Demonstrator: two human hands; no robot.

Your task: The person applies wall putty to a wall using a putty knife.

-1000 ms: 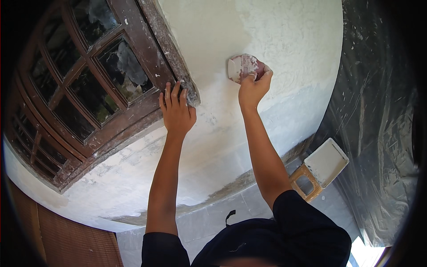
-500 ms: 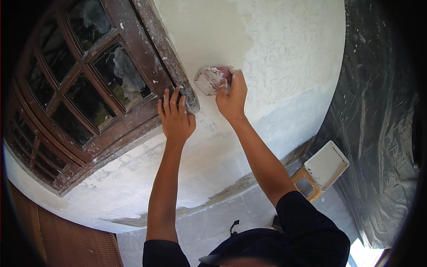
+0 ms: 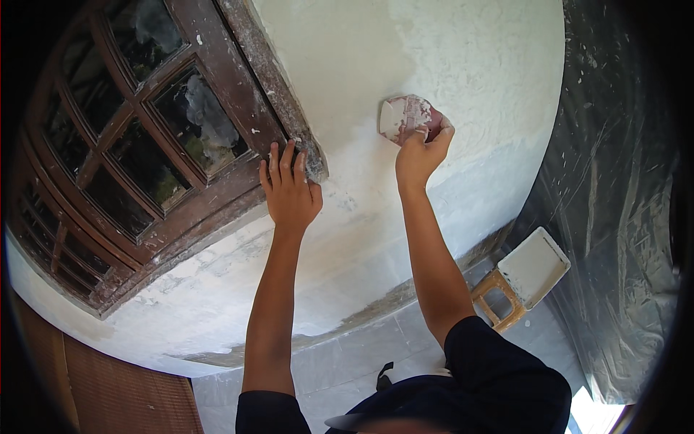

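My right hand (image 3: 421, 160) grips a putty scraper (image 3: 410, 117), reddish and caked with white filler. Its broad pale edge points left and lies against the wall (image 3: 470, 101), whose upper part is cream with rough patches and whose lower part is whiter. My left hand (image 3: 293, 194) rests with fingers stretched out on the lower corner of the brown window frame (image 3: 307, 155). The frame is scuffed and spattered with white. The scraper stands apart from the frame, to its right.
Dark window panes (image 3: 199, 119) fill the upper left. Down on the right, a white rectangular tray (image 3: 536, 266) sits on a yellow-brown stool (image 3: 512, 318). A dark plastic sheet (image 3: 622, 239) hangs along the right side. Grey tiles (image 3: 325, 372) cover the floor below the wall.
My right hand has carried the scraper rightward and slightly up along the wall, away from the window frame. My left hand has stayed nearly still on the frame.
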